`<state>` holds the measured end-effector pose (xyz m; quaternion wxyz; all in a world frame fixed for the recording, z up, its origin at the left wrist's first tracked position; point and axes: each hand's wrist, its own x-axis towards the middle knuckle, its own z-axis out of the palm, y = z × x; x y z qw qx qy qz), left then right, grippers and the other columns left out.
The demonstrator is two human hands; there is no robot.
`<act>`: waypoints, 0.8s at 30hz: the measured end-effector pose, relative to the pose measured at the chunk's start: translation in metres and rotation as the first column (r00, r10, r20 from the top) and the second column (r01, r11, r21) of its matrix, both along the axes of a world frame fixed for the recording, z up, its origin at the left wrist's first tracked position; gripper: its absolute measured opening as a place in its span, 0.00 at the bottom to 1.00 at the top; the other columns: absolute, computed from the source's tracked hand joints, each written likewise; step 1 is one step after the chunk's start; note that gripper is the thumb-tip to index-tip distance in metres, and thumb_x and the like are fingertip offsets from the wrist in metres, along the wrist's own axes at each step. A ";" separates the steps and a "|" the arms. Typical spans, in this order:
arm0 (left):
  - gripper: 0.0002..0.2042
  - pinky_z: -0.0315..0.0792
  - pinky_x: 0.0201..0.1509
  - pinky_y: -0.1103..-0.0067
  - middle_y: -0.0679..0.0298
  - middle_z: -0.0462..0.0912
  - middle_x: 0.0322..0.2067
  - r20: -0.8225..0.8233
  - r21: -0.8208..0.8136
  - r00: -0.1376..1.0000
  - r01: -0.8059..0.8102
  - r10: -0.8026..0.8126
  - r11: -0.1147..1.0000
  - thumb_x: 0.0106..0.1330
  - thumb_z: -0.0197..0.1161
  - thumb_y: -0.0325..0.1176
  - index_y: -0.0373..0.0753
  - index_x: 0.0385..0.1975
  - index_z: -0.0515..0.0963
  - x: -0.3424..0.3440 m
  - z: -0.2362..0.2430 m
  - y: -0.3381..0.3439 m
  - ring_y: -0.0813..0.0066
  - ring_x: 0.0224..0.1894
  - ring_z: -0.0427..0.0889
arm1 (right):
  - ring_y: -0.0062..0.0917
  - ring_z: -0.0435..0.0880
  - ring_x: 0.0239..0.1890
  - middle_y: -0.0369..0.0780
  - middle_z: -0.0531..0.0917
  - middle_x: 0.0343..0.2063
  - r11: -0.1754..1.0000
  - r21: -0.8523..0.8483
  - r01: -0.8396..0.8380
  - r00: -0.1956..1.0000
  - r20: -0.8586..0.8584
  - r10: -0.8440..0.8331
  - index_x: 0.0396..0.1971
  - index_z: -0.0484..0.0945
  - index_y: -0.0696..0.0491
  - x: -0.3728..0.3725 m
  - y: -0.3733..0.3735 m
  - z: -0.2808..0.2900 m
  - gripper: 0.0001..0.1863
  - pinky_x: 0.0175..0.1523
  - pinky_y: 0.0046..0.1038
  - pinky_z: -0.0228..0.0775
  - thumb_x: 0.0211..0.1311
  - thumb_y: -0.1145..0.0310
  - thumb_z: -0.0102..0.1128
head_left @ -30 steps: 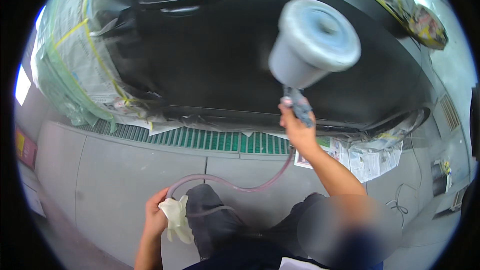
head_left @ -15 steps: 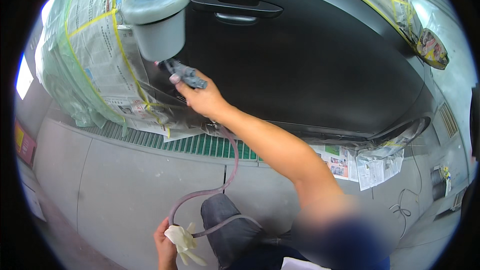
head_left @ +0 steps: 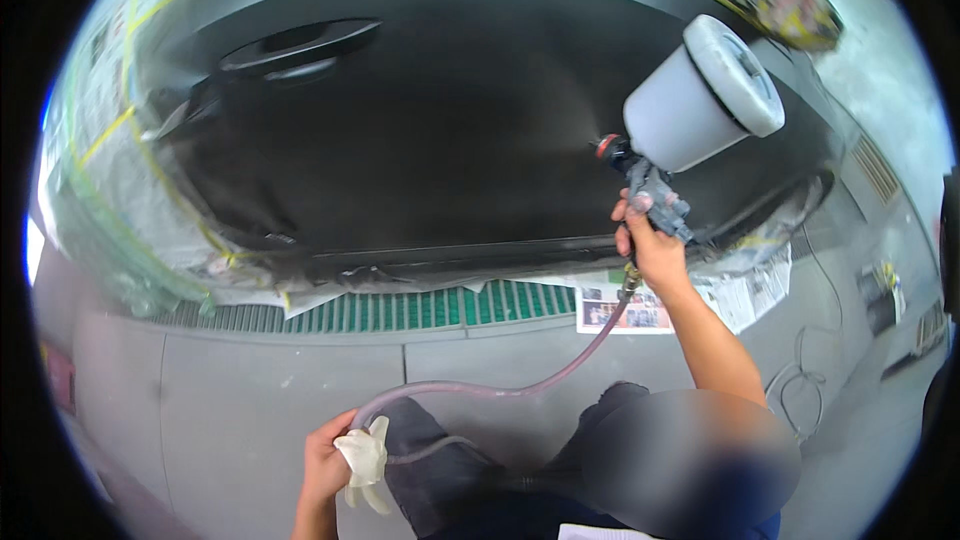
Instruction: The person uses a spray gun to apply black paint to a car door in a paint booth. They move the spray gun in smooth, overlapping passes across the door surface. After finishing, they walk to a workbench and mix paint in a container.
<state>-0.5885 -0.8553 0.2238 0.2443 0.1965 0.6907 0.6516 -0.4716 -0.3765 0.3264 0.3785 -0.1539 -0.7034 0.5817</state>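
Just in front of a dark car door [head_left: 450, 120], your right hand [head_left: 655, 252] grips a grey spray gun [head_left: 648, 183], its red-ringed nozzle [head_left: 606, 148] pointing left, its white lidded cup [head_left: 685, 110] tilted to the right. A pinkish hose [head_left: 500, 390] runs from the gun's lower end to your left hand [head_left: 328, 455], closed around it, 1 pale glove [head_left: 362, 455] dangling alongside.
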 end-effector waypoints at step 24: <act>0.24 0.74 0.49 0.81 0.63 0.85 0.41 0.011 -0.210 0.816 0.567 -0.578 0.796 0.60 0.60 0.19 0.39 0.58 0.76 0.143 0.013 0.316 0.80 0.43 0.81 | 0.18 0.74 0.17 0.35 0.76 0.20 0.410 0.139 0.901 0.425 -0.106 -0.899 0.39 0.77 0.56 0.308 0.380 -0.030 0.15 0.21 0.22 0.66 0.68 0.58 0.58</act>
